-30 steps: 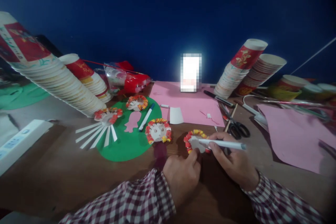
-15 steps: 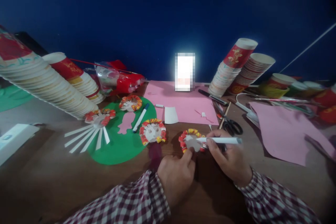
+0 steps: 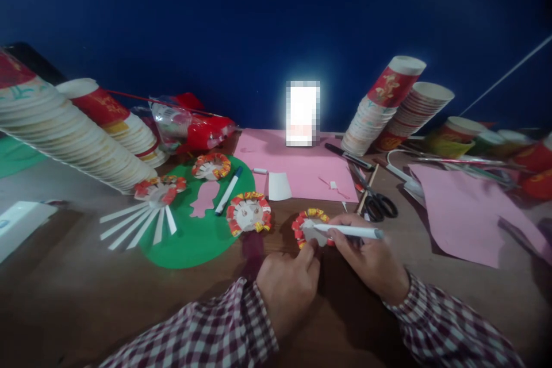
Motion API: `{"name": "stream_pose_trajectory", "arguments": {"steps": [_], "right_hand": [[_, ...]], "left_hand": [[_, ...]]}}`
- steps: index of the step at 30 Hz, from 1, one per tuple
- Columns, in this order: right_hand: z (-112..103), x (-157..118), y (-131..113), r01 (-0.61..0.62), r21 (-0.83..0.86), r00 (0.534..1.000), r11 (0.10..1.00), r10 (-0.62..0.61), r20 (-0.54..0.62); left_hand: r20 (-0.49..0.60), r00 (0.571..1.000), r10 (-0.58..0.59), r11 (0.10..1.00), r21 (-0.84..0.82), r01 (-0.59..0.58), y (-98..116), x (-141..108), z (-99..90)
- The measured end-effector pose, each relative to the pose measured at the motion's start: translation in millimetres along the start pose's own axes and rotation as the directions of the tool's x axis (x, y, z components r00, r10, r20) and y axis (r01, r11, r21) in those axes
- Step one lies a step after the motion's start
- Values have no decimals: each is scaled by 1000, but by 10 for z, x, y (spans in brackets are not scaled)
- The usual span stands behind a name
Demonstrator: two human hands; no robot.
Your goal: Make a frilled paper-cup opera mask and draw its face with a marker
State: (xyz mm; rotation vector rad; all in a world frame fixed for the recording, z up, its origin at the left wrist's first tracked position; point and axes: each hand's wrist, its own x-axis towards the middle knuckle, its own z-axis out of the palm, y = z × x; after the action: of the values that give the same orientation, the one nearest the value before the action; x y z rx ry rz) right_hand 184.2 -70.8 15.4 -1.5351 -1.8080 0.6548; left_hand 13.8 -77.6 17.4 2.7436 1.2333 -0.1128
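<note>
My left hand (image 3: 290, 282) is closed, with its fingertips holding the near edge of a round paper-cup cutout (image 3: 311, 232) flat on the table. The cutout has a pale centre and a curled red and yellow rim. Between the fingers of my right hand (image 3: 371, 259) is a white marker pen (image 3: 357, 231), its tip over the cutout's centre; whether it touches the surface I cannot tell. To the left lies a matching paper-cup face (image 3: 249, 214) with drawn eyes. A capped marker (image 3: 228, 191) rests on green paper (image 3: 194, 247).
Stacks of paper cups (image 3: 77, 132) lean at the left, and further stacks (image 3: 371, 112) at the back right. Black-handled scissors (image 3: 379, 207) lie beyond my right hand. Pink paper (image 3: 259, 149) spans the back; a cut pink sheet (image 3: 461, 213) is at right. A bright screen (image 3: 302, 115) stands behind.
My right hand and the marker have moved a little left, bringing the tip further over the cutout's centre. My left hand stays on the near edge. The view has shifted slightly.
</note>
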Motion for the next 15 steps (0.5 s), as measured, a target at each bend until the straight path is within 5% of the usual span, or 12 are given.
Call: {"name": "stream_pose_trajectory", "arguments": {"steps": [15], "right_hand": [[-69,17,-40,17,-112,993,994,-29,-111]], "left_hand": [[-64,997,42,998,51,-39,-8,-16,18]]}}
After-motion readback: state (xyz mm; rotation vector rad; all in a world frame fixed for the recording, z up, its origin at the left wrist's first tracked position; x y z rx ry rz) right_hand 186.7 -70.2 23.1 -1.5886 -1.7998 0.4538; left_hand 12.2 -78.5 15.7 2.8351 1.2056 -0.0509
